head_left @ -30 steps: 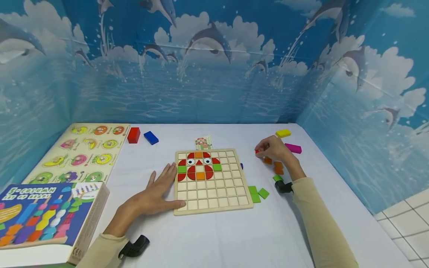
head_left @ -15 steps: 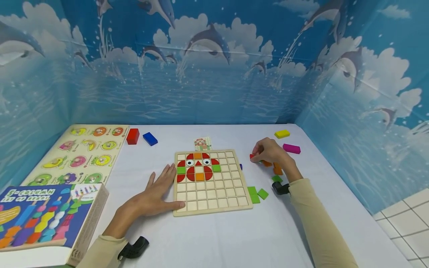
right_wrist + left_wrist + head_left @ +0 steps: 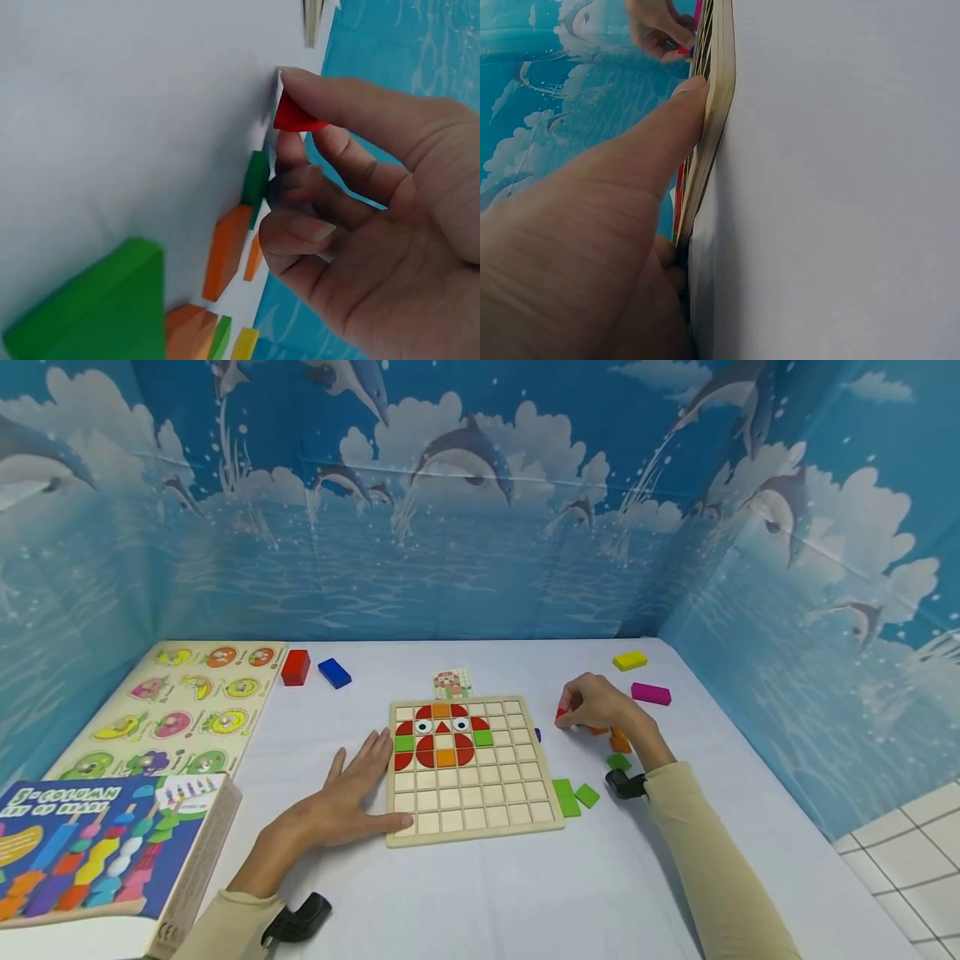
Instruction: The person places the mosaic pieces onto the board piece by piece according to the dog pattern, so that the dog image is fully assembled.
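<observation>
My left hand lies with spread fingers along the left edge of a wooden grid board, its thumb over the near left corner. Red, orange and green tiles and two eye tiles form a face in the board's upper left cells. To the right of the board, my right hand pinches a small red tile with a curved edge between thumb and fingertips, close over the table. Orange tiles and a green tile lie beneath and beside this hand. Its other fingers curl loosely in the right wrist view.
Green square tiles lie by the board's right edge. A picture card sits behind it. Red, blue, yellow and magenta blocks stand farther back. A fruit puzzle board and a bead-set box occupy the left.
My right hand has moved a little left and toward me, keeping the red tile in its pinch. My left hand stays on the board's edge, and the tiles on the board look the same.
</observation>
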`<state>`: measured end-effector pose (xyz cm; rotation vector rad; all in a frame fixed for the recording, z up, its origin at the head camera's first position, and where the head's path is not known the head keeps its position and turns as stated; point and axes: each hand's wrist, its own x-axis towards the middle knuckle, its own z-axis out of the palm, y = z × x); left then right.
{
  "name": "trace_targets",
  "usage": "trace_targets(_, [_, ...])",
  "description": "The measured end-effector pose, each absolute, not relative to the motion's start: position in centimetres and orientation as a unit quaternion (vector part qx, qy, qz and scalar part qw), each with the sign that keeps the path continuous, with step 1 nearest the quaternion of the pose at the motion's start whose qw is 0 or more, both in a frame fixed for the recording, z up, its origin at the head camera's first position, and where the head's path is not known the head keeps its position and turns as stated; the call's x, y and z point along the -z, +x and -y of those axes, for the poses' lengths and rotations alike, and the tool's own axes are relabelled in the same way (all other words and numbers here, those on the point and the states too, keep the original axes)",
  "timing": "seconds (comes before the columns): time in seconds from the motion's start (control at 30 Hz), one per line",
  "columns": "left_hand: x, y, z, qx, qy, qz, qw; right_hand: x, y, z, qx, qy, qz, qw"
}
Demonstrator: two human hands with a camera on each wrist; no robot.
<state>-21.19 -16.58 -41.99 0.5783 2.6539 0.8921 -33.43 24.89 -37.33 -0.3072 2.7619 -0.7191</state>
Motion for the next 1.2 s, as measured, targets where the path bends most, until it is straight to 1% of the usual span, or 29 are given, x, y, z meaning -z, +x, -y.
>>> trace_targets(0.13, [41.9, -21.1, 16.6, -0.312, 0.203, -0.918, 0.140, 37.1, -33.4, -24.5, 0.256, -0.137, -0.948, 0.133])
trace_targets(0.3, [41.7, -21.0, 16.6, -0.310, 0.202, -0.918, 0.141, 36.9, -33.3, -23.8, 0.302, -0.170, -0.928, 0.137])
trace_targets(0.57, [41.6, -21.0, 16.6, -0.306, 0.201, -0.920, 0.140, 36.2, -32.5, -22.2, 0.402, -0.280, -0.851, 0.187])
trace_targets(0.67, [41.7, -21.1, 16.5, -0.307, 0.200, -0.919, 0.143, 36.2, -32.1, -21.2, 0.417, -0.295, -0.836, 0.199])
trace_targets(0.8, [41.9, -21.2, 16.6, -0.310, 0.201, -0.918, 0.143, 36.6, -31.5, -19.4, 0.425, -0.289, -0.832, 0.209])
trace_targets(1.07, [41.9, -21.1, 16.5, -0.312, 0.203, -0.918, 0.138, 37.3, -30.5, -17.3, 0.413, -0.314, -0.830, 0.203])
trace_targets(1.2, [41.9, -21.1, 16.6, -0.312, 0.203, -0.918, 0.141, 37.5, -30.1, -16.8, 0.388, -0.319, -0.848, 0.168])
